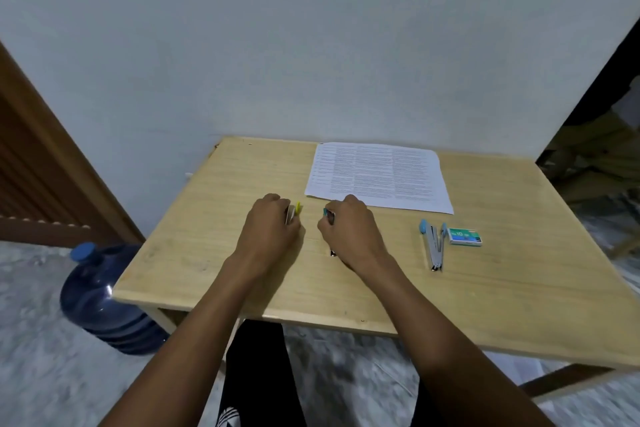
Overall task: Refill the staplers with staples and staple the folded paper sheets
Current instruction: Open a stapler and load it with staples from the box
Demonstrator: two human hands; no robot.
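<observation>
On the wooden table (207, 263) my left hand (268, 229) is closed on a small stapler with a yellow end (297, 209). Beside it, my right hand (349, 229) is closed on another small thing with a teal end (326, 212); a metal tip (333, 253) shows under the palm. What exactly the right hand holds is mostly hidden. Printed paper sheets (379, 177) lie flat beyond both hands. To the right lies a blue stapler (433, 246), hinged open, with a green staple box (464, 237) right next to it.
The table's back edge meets a pale wall. A large blue water bottle (104, 298) stands on the floor at the table's left corner. A wooden door (41, 166) is at far left. My legs in dark trousers (256, 378) are under the front edge.
</observation>
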